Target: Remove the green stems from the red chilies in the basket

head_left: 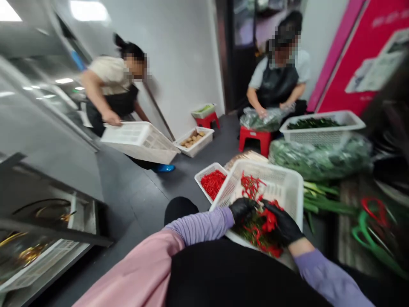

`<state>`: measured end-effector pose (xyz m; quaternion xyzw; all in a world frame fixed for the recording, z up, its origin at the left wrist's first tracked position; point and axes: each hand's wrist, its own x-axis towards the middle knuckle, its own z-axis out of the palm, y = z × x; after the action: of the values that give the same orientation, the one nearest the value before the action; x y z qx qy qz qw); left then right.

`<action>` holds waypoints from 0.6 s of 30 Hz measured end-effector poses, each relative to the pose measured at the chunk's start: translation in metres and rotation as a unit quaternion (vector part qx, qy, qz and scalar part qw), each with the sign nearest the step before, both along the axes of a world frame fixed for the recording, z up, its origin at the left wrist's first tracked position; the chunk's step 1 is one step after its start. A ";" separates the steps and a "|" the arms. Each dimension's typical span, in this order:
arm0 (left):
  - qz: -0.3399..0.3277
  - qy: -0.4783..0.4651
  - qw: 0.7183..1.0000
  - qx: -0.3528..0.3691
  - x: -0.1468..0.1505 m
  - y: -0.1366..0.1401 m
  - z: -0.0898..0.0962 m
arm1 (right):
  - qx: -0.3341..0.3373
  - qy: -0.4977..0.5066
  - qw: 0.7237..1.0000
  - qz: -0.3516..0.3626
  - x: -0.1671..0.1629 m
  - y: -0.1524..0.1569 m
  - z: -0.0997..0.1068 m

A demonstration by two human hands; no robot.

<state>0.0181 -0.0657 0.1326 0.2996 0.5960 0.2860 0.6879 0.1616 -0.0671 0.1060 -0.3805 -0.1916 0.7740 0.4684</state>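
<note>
A white plastic basket sits tilted in front of my lap. Red chili peppers lie at its far side, and more chilies mixed with green stems fill the near side. My left hand, in a black glove, has its fingers closed on chili peppers over the basket. Facing it, my black-gloved right hand is closed on chilies too, with red ones showing beside its fingers. The fingertips of both hands nearly meet around a small pale bit; blur hides the exact grip.
Left of the basket stands a smaller basket of red chilies. Bagged greens, a basket of dark green vegetables and scissors are at right. One person tips a white crate; another handles a plastic bag on a red stool.
</note>
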 end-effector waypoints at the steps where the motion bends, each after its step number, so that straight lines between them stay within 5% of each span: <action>1: 0.004 -0.014 1.000 0.021 0.001 0.001 -0.001 | 0.003 0.011 1.000 -0.004 -0.002 0.001 0.004; 7: -0.048 -0.039 0.996 0.070 0.006 -0.006 -0.017 | 0.010 0.025 1.000 -0.008 -0.005 -0.005 0.005; 12: -0.080 0.061 0.993 0.068 -0.005 -0.003 -0.018 | 0.032 -0.048 0.998 -0.018 -0.002 -0.006 0.004; 18: -0.082 0.151 0.978 0.122 -0.017 -0.003 -0.019 | 0.075 -0.213 0.967 0.122 -0.002 -0.007 -0.009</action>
<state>0.0007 -0.0688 0.1136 0.4690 0.6270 0.2504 0.5694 0.1594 -0.0746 0.0968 -0.4743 -0.3891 0.7098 0.3461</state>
